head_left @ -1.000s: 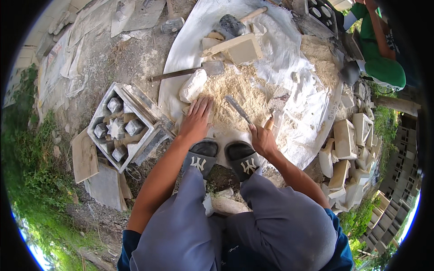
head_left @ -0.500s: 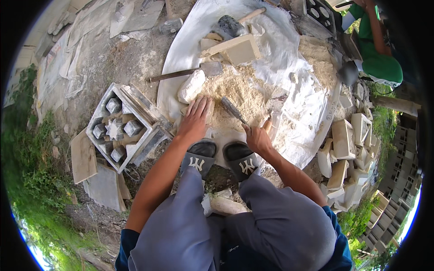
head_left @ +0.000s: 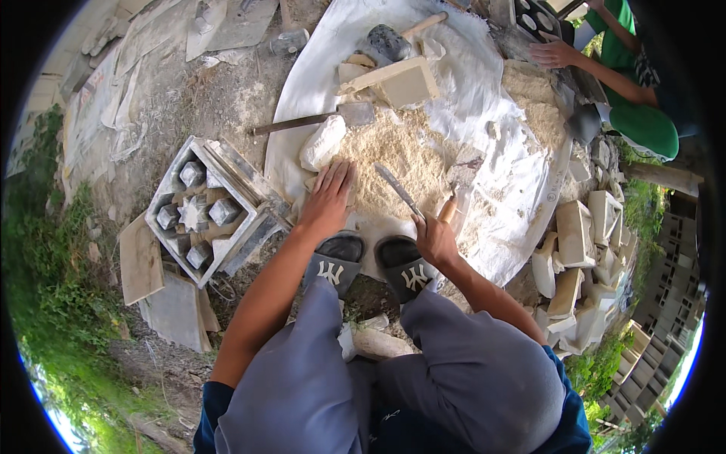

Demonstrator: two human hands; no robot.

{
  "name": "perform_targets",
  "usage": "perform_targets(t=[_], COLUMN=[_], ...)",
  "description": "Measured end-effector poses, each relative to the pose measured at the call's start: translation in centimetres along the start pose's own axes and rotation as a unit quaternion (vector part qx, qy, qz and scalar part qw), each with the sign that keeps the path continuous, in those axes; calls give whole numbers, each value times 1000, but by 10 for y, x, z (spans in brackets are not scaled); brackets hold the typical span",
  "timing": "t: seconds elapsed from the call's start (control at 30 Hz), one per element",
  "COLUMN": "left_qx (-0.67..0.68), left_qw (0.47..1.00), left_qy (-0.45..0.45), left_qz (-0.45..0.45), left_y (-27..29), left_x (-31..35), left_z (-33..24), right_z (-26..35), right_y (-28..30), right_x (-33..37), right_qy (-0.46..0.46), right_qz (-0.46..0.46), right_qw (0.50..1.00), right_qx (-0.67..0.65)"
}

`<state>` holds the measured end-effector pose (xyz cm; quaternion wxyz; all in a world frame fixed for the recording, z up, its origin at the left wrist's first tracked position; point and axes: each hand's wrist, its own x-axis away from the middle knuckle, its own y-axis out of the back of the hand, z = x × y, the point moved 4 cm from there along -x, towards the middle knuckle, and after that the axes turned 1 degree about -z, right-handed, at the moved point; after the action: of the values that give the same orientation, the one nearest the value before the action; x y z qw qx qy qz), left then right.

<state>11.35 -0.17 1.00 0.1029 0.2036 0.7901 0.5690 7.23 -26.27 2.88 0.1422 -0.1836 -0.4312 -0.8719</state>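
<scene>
My left hand (head_left: 329,197) lies flat, fingers stretched out, on a pale piece mostly hidden beneath it. Just beyond those fingertips is a chunky white stone (head_left: 323,144). In my right hand (head_left: 435,238) is a tool with a long, flat metal blade (head_left: 397,188), its tip angled up and left over pale, crumbly powder (head_left: 401,155). The tool's grip is hidden by my fingers. Close by my right hand, a wooden handle (head_left: 448,209) belongs to another tool on the white sheet (head_left: 522,189).
A flat-bladed tool (head_left: 355,114), a pale rectangular block (head_left: 408,83) and a dark-headed mallet (head_left: 389,43) lie farther off. At left sits a square mould (head_left: 200,212) with a star centre. Pale blocks (head_left: 575,231) are heaped at right. A person in green (head_left: 643,129) works at far right.
The blade in my right hand has turned to show a narrower face. My left hand stays put. The other person's hand has reached into view at upper right.
</scene>
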Motion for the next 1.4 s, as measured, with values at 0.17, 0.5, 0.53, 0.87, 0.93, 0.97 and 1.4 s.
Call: perform_targets(t=[0.17,0.5,0.53,0.87,0.93,0.97,1.4], left_qx=[28,25,20,21,21,20,16], left_qw=[999,1000,1000,1000,1000,1000,1000], left_qy=[10,10,5,6,3,1,11], left_qz=[18,12,6,4,1,-1,8], left_y=[-2,1,2,7,6,5,4], left_x=[1,2,0,1,-1,-3,-2], left_z=[0,-1,0,0,-3,-5,0], right_z=[-1,0,0,6,1,-1,5], right_y=[-1,10,11,14,14,13,9], right_x=[-15,-12,-13,-39,-43,-50,-81], right_qy=[-45,5,-25,-34,-4,-5,-53], right_qz=[22,-46,-41,-77,-133,-135,-40], right_qw=[997,999,998,996,990,990,997], right_qx=[51,-15,-46,-40,-53,-51,26])
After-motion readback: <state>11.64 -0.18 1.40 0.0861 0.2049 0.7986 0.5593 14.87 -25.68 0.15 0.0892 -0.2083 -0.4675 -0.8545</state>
